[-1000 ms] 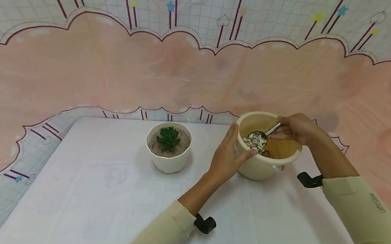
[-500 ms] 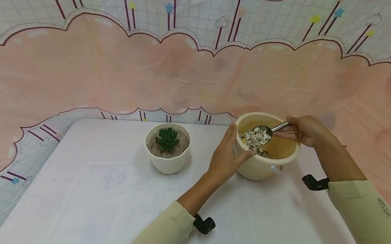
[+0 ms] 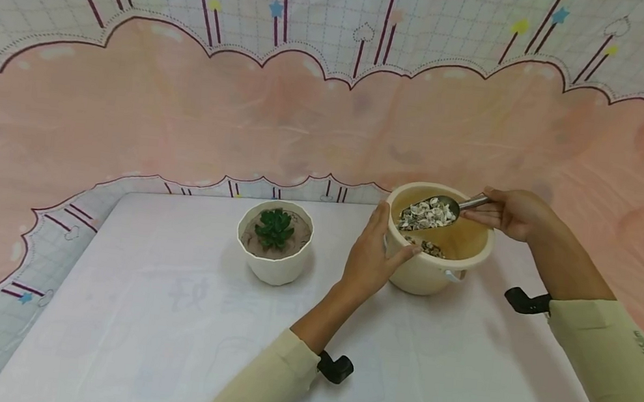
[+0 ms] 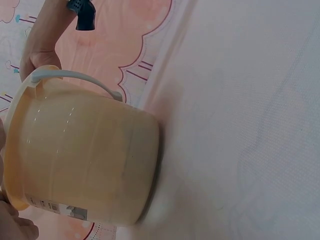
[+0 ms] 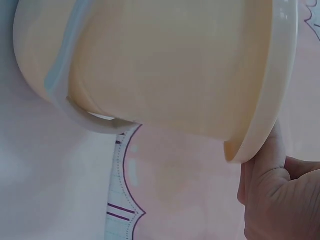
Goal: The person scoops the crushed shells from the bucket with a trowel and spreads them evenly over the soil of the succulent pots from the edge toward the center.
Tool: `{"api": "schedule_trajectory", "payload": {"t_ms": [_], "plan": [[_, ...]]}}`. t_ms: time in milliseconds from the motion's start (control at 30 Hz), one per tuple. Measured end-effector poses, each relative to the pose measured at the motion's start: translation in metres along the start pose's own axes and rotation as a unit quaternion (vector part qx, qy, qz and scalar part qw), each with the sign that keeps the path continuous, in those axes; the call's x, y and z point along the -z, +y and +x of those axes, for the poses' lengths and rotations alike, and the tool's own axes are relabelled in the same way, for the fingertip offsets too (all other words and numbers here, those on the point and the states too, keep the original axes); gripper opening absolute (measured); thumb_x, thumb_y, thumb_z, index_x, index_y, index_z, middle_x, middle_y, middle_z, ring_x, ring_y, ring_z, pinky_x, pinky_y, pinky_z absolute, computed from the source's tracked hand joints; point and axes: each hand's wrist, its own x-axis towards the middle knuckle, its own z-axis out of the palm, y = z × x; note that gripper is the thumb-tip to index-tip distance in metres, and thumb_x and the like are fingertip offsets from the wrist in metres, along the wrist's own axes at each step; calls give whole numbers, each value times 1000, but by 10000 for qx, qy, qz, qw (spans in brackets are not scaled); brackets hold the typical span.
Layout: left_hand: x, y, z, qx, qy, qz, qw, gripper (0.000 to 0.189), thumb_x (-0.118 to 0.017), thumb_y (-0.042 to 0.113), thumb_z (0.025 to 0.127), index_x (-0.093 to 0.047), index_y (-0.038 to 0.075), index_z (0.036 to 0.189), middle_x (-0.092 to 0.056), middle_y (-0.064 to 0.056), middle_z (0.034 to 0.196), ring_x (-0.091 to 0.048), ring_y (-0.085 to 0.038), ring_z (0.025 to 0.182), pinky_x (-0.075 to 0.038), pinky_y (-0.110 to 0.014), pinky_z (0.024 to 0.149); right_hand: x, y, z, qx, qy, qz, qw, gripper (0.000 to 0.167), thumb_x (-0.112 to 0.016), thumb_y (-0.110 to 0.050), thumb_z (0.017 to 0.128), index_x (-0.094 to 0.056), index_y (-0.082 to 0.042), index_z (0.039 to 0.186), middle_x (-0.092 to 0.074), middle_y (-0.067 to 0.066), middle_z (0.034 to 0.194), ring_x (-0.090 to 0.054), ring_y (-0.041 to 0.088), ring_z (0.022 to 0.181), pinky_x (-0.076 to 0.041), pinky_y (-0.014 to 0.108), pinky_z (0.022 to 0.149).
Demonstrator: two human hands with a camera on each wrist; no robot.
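A cream plastic bucket [image 3: 425, 281] stands on the white table, and my left hand [image 3: 368, 261] holds its left side, thumb over the near rim. In the left wrist view, the fingers of that hand [image 4: 15, 225] show at the rim's edge. My right hand [image 3: 518, 212] pinches the handle of a metal scoop [image 3: 452, 205] above the bucket's mouth. Pale, mottled gravel-like bits [image 3: 428, 215] heap the scoop. More such bits [image 3: 431, 248] lie inside the bucket below it. The right wrist view shows the right hand [image 5: 280, 190] by the rim, with the scoop hidden.
Left of the bucket, a white faceted pot [image 3: 276, 268] holds a small green succulent [image 3: 274, 227] in brownish soil. The bucket's pale carrying handle [image 4: 75, 75] hangs down its side. Behind the table [image 3: 166, 342] hangs a pink and white patterned cloth [image 3: 248, 121].
My right hand has drawn the scoop up and to the right, out of the heap in the bucket, and the scoop has levelled with its load. My left hand stays on the bucket.
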Motion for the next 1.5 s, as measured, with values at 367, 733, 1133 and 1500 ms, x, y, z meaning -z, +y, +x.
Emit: {"api": "schedule_trajectory", "payload": {"t_ms": [367,733,1133,1500], "plan": [[3,-1,1,3,62,-47,10000,101,-78,43,96,-18,1,167,-18,-13,172,-19,-24,158,-23,-41,125,2,-1,0,-35,113,374,9992,46,-36,-21,115,-71,2,97,-76,22,94,-78,32,87,-60,35,88],[6,-3,1,92,110,-46,9999,101,-80,44,94,-23,2,166,-21,-11,172,-19,-24,158,-23,-43,125,4,0,-1,-82,173,875,9960,44,-37,-20,115,-70,3,98,-76,24,95,-78,35,89,-59,37,90],[14,-2,-4,275,290,20,9992,105,-81,47,92,-22,3,167,-27,-17,170,-23,-30,157,-27,-48,123,-18,-2,3,5,182,923,9956,37,-42,-19,114,-67,4,99,-75,27,95,-78,35,88,-59,37,90],[36,3,-21,242,886,48,9958,99,-79,41,95,-23,-1,166,-26,-18,171,-23,-32,157,-27,-49,123,-58,0,14,-13,-44,819,9966,25,-40,-17,114,-57,1,113,-75,27,94,-78,36,85,-60,37,89]]}}
